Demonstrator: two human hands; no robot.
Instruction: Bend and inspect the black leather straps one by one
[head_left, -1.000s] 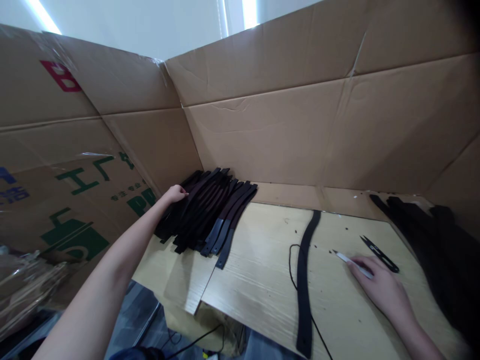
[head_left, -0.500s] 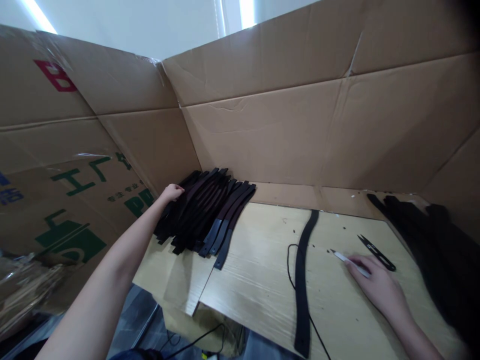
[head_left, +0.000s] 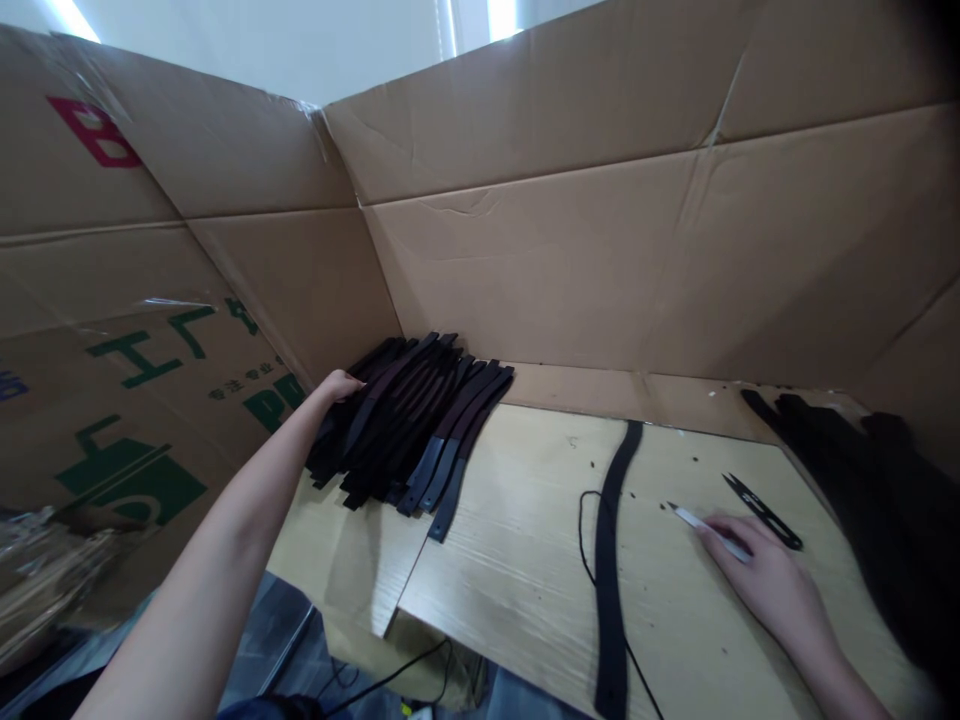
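My left hand [head_left: 343, 386] is at the upper left edge of a pile of dark curved strips [head_left: 405, 410]; its fingers are closed against a strip, and the fingertips are partly hidden. In my right hand [head_left: 757, 560] is a slim white pen-like tool [head_left: 709, 532] with a dark pointed tip facing left. A single black strip [head_left: 611, 560] lies lengthwise on the light wooden table [head_left: 517, 560], left of that hand. Black thread snips [head_left: 763, 512] lie just beyond my right hand.
Cardboard walls [head_left: 525, 270] rise behind and left of the table. More black strips [head_left: 847, 480] are heaped at the right edge. A thin black cord [head_left: 581, 530] passes under the single strip. Small dark bits are scattered on the tabletop.
The view has shifted slightly, so the table items appear a little farther right. My left hand has barely moved at the pile. My right hand still holds the white tool.
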